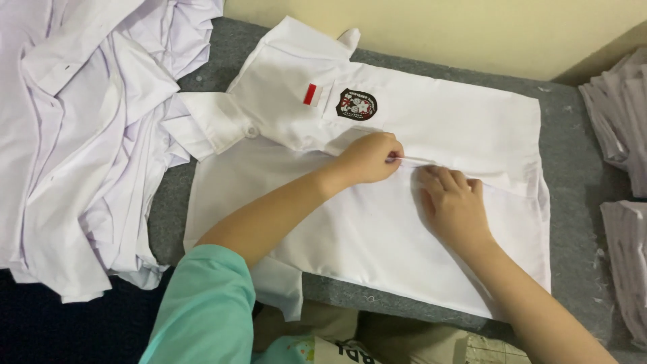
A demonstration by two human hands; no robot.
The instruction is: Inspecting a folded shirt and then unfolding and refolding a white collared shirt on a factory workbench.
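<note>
While a white shirt [377,222] lies spread flat across a grey padded table [573,168], collar toward the left, the person's two bare hands meet at its front opening. The left hand [369,158] pinches the edge of the button strip between curled fingers; the right hand [455,205] lies open, palm down, pressing the cloth flat just beside it. The fabric looks thin, light and soft, likely to crease and slide easily, so seams, the strip edge and the collar seem the firmest places to grip. On the chest sit a small red and white rectangular patch [312,94] and, just right of it, a dark shield-shaped badge [356,104]. A heap of crumpled white shirts [81,135] fills the left side; stacks of folded pale cloth [623,121] line the right edge.
</note>
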